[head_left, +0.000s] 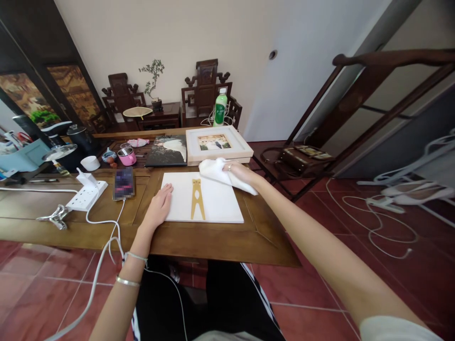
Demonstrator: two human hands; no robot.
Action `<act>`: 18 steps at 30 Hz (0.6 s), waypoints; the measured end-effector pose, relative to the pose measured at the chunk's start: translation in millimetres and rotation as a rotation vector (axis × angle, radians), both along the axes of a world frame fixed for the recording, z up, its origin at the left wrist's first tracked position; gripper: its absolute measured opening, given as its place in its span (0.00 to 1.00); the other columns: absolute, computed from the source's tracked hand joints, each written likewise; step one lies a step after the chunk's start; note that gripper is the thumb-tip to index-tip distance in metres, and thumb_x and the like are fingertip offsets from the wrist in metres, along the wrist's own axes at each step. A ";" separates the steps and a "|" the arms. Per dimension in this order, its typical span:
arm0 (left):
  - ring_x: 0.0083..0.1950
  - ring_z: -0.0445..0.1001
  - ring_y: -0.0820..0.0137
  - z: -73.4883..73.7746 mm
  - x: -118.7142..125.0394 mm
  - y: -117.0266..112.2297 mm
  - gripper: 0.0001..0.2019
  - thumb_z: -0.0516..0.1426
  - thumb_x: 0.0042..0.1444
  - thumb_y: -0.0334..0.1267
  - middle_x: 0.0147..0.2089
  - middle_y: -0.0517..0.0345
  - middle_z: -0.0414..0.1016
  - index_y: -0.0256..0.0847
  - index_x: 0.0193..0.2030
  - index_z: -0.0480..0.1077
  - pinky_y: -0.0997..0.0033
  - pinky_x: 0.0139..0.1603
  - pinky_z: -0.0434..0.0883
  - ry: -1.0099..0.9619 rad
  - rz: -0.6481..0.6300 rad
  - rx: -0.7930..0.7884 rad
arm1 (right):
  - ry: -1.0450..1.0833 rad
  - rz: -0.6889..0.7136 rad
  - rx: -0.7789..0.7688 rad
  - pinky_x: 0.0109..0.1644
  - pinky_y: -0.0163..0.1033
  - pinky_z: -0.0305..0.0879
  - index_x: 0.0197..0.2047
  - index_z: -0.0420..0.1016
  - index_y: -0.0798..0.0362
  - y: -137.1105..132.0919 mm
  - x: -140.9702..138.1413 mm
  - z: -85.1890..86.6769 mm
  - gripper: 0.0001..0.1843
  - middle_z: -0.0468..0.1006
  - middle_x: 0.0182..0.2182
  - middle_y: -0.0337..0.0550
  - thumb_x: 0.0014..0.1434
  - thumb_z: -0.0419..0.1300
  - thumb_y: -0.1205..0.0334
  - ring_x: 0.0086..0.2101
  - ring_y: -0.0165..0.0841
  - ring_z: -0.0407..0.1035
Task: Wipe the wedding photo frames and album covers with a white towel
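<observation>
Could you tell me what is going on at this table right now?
A person sits at a wooden table with a white panel lying flat before them, a tan clip-shaped strip on its face. Their left hand rests flat on the panel's left edge, and the right hand grips a white cloth at its far right corner. A framed photo lies beyond; a phone and power strip sit to the left.

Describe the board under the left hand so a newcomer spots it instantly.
On the wooden table, look just right of the phone. The white square board lies flat there, left hand on its left edge, right hand holding a white cloth at its far corner. Unlike the photo frame behind it, it shows no picture, only a gold clothespin-shaped strip down its middle.
</observation>
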State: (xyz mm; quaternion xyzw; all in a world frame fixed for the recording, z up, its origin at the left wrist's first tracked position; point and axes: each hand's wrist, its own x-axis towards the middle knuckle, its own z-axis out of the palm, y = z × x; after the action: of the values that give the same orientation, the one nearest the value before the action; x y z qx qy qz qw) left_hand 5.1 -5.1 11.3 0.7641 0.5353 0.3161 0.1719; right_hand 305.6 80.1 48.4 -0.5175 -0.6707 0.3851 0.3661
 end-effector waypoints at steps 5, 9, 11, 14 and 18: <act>0.68 0.58 0.63 0.5 0.9 -0.5 0.25 0.42 0.65 0.43 0.64 0.43 0.64 0.29 0.58 0.68 0.59 0.70 0.52 0.004 0.001 -0.006 | -0.037 0.055 0.009 0.41 0.42 0.57 0.19 0.60 0.49 -32.8 3.1 -7.1 0.07 0.66 0.23 0.37 0.41 0.51 0.56 0.33 0.38 0.61; 0.68 0.58 0.63 0.2 1.4 -0.3 0.25 0.42 0.65 0.43 0.64 0.43 0.64 0.29 0.58 0.68 0.59 0.70 0.52 0.007 0.006 -0.003 | -0.088 0.120 -0.044 0.42 0.44 0.59 0.17 0.62 0.49 -84.7 9.9 -1.8 0.09 0.69 0.23 0.39 0.42 0.52 0.54 0.33 0.40 0.63; 0.68 0.58 0.63 -0.2 1.3 0.0 0.25 0.42 0.65 0.44 0.64 0.43 0.64 0.30 0.58 0.68 0.59 0.70 0.52 0.006 0.009 0.001 | -0.123 0.143 -0.083 0.46 0.46 0.60 0.19 0.67 0.50 -110.6 14.3 6.0 0.09 0.73 0.27 0.41 0.42 0.53 0.54 0.36 0.43 0.66; 0.68 0.59 0.64 -0.6 1.2 0.1 0.25 0.42 0.65 0.44 0.64 0.45 0.64 0.32 0.58 0.68 0.59 0.70 0.52 0.001 0.007 0.005 | -0.214 0.158 -0.181 0.54 0.49 0.58 0.30 0.77 0.50 -134.1 20.3 18.2 0.14 0.78 0.40 0.46 0.43 0.56 0.54 0.46 0.49 0.66; 0.68 0.58 0.63 -0.6 1.3 -0.1 0.24 0.42 0.65 0.44 0.64 0.45 0.64 0.32 0.58 0.68 0.58 0.70 0.52 -0.001 0.003 -0.002 | -0.243 0.102 -0.234 0.60 0.52 0.51 0.36 0.78 0.51 -118.6 19.8 21.3 0.18 0.75 0.49 0.48 0.43 0.57 0.53 0.53 0.52 0.62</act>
State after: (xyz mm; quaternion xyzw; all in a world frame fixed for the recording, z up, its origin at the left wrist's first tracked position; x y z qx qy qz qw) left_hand 6.4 -5.3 10.7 0.7631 0.5365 0.3163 0.1726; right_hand 325.4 -38.5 69.7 -0.5649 -0.6858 0.4132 0.1996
